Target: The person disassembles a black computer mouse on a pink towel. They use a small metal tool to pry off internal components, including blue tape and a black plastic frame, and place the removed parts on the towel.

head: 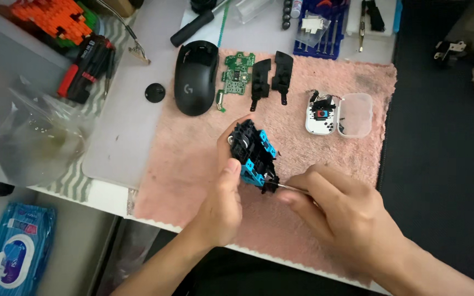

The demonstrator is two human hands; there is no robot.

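My left hand (pixel 219 204) holds a black and blue inner mouse frame (pixel 254 155) upright above a pink towel (pixel 193 164). My right hand (pixel 341 216) grips a thin metal tool (pixel 291 187) whose tip touches the frame's lower end. A black mouse top shell (pixel 195 85) lies on the towel's far left edge. A green circuit board (pixel 235 77) and two black button pieces (pixel 272 77) lie beside the shell.
A small open clear case (pixel 338 114) with tiny parts sits to the right on the towel. A round black cap (pixel 154 92), a red and black tool (pixel 86 68), a screwdriver bit set (pixel 325 30) and a plastic bag (pixel 23 137) lie around. A blue wipes pack (pixel 15 249) lies low left.
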